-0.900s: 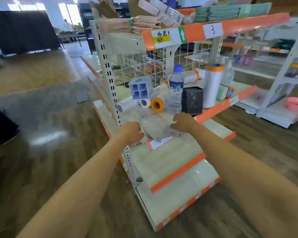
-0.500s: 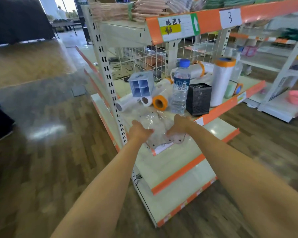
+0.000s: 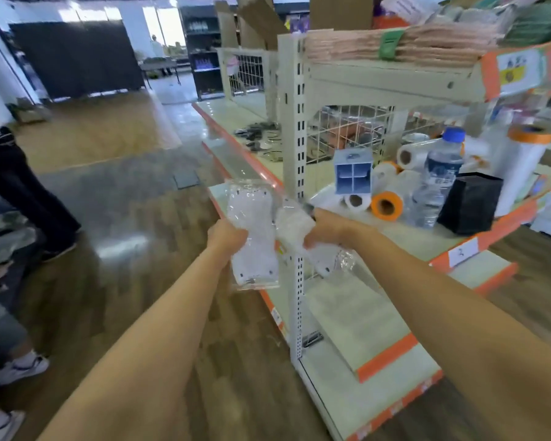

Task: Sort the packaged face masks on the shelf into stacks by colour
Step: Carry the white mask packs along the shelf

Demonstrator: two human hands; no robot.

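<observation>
1. Wood-pattern flooring (image 3: 115, 281) surrounds a cream metal shelf unit (image 3: 357, 316) with orange edge strips; its perforated corner post (image 3: 298, 186) stands upright at the near corner.
2. Left hand (image 3: 228, 238): fingers curled around the left edge of a clear packet of white face masks (image 3: 253, 237), held upright in the air in front of the corner post, off the shelf.
3. Right hand (image 3: 323, 229): fingers gripping a second clear packet (image 3: 296, 227), which is tilted and crumpled; its lower end hangs below the wrist. The two packets overlap or touch at their inner edges (which one cannot be told, owing to blur).
4. Middle shelf, near the front edge: a water bottle (image 3: 436, 183) with a blue cap stands upright, just beside a black mesh box (image 3: 469, 203).
5. Left of the bottle: an orange tape roll (image 3: 386, 205) lies on its side, next to white film rolls (image 3: 358, 201) and a blue square block (image 3: 353, 175).
6. Top shelf: a pink stack of packaged masks (image 3: 427, 47), bound by a green band, lies along the front edge.
7. Left edge of view: legs and shoes of other people (image 3: 16, 198).
</observation>
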